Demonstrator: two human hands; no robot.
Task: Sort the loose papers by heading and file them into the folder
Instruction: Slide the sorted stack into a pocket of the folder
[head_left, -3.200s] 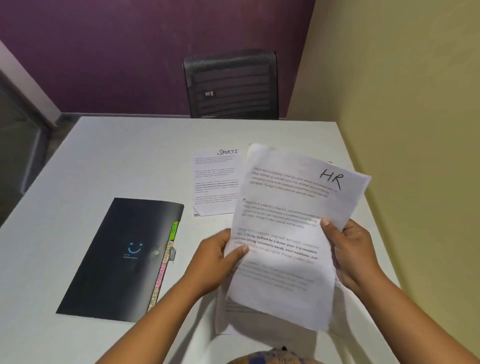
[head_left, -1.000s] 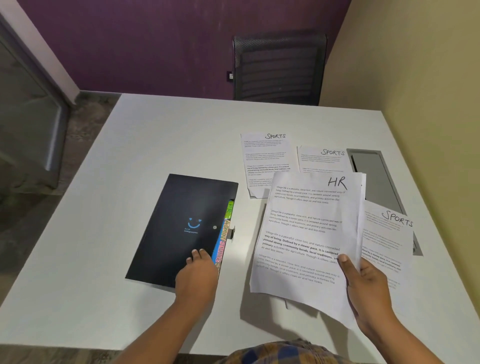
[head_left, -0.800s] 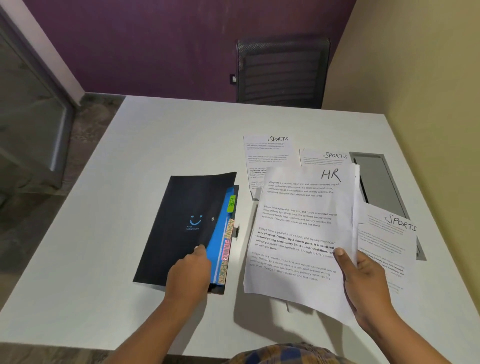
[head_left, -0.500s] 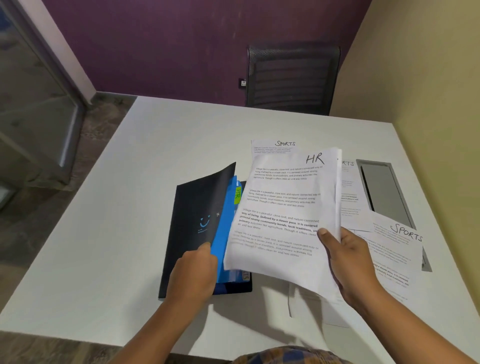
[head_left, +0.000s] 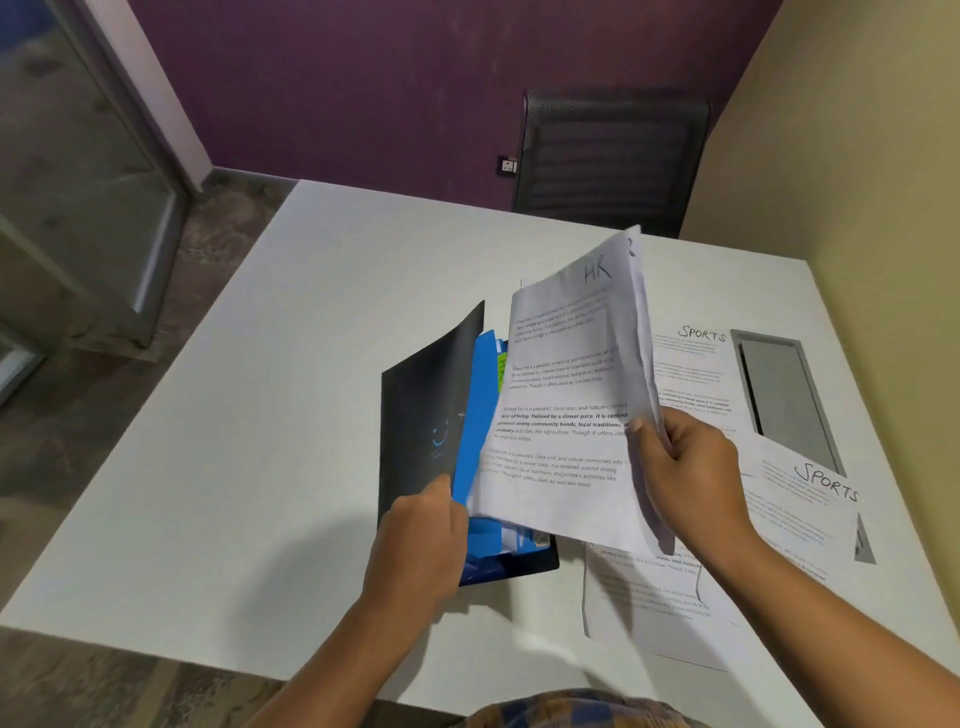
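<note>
Cover (head_left: 426, 405) of folder (head_left: 524, 565) has been raised further than half a second ago and now stands near upright; HR stack (head_left: 566, 410) has been swung left over the opened folder. Cover's lower edge is pinched by left grip (head_left: 421, 540), fingers curled round it. HR stack is held at its right edge by right grip (head_left: 685, 473), thumb on the front, sheets tilted, lower left corner over blue dividers (head_left: 475, 415); contact cannot be told. Green tab (head_left: 501, 369) is seen on a divider. Folder back lies flat on worktop (head_left: 260, 467). Two SPORTS sheets (head_left: 696, 374) (head_left: 810, 514) lie flat to the right, beside grey hatch (head_left: 784, 395). Another sheet (head_left: 649, 613) lies nearer the front edge, heading hidden. Chair (head_left: 613, 161) is parked at the far side.
</note>
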